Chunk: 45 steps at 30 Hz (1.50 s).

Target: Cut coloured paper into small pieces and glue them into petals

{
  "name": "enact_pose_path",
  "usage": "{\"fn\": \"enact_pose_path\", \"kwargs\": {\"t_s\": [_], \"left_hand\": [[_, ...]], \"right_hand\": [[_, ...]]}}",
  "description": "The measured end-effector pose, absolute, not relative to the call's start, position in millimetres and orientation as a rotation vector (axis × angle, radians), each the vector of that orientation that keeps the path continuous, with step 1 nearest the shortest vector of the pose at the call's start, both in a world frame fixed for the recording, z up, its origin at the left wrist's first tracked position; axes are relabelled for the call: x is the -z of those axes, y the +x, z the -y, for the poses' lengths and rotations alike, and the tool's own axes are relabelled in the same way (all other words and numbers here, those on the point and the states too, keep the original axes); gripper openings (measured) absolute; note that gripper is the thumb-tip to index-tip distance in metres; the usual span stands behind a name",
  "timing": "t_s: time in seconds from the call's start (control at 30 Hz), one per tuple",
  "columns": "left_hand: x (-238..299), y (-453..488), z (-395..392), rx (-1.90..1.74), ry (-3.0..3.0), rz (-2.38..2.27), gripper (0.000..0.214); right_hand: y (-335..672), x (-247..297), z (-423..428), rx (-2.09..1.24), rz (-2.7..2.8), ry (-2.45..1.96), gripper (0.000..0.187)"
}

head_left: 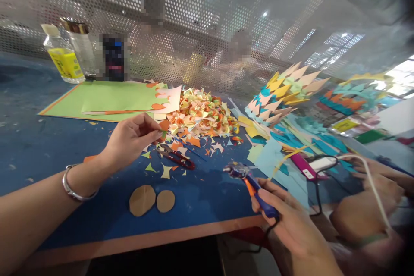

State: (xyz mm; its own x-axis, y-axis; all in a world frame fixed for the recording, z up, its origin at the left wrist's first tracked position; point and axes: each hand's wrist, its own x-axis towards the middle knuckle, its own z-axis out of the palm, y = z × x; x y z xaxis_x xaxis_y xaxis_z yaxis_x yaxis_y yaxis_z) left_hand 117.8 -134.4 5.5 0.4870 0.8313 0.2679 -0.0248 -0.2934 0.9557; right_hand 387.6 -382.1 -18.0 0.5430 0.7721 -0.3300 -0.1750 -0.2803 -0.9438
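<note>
My left hand (136,140) pinches a small orange paper piece (164,125) between thumb and fingertips, at the near left side of a heap of cut paper pieces (203,114). In my right hand (284,213) is a blue hot glue gun (263,200) with an orange trigger; its nozzle points left over the table and its black cord hangs below. Red-handled thread snips (177,158) lie between the hands among paper scraps. Two cardboard discs, a larger one (142,200) and a smaller one (165,201), lie flat near the table's front edge.
Green paper sheets (113,101) lie at the back left, before two bottles (66,64). A layered paper-petal crown (281,95) stands back right. Beside it are blue paper strips and a magenta power bank (304,166) with cables. Another person's hand (371,194) is at right; a perforated screen (194,34) stands behind.
</note>
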Motion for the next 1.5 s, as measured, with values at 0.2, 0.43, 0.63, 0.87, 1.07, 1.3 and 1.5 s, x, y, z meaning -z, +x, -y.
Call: {"fn": "enact_pose_path", "kwargs": {"t_s": [0.2,0.43,0.63,0.87,1.07,1.3,1.5], "left_hand": [[-4,119,133,-1.0,1.616,-0.677,0.011],[-2,119,139,-0.935,1.586,-0.548,0.013],[0,120,147,-0.853,1.653,-0.509,0.011],[1,118,153,-0.882,1.861,-0.599,0.005],[1,118,155,-0.871,1.946,-0.649,0.003],[-3,118,155,-0.766,2.065,-0.67,0.001],[-3,119,155,-0.763,2.076,-0.604,0.003]], "right_hand": [[380,27,376,-1.309,0.353,-1.166,0.034],[359,8,347,-1.374,0.402,-0.836,0.031],[345,-3,324,-1.337,0.626,-0.887,0.022],[329,9,317,-1.036,0.975,-1.379,0.021],[326,12,312,-0.896,1.21,-1.561,0.028],[316,12,312,-0.836,1.24,-1.663,0.036],[308,6,312,-0.731,1.234,-1.746,0.032]]}}
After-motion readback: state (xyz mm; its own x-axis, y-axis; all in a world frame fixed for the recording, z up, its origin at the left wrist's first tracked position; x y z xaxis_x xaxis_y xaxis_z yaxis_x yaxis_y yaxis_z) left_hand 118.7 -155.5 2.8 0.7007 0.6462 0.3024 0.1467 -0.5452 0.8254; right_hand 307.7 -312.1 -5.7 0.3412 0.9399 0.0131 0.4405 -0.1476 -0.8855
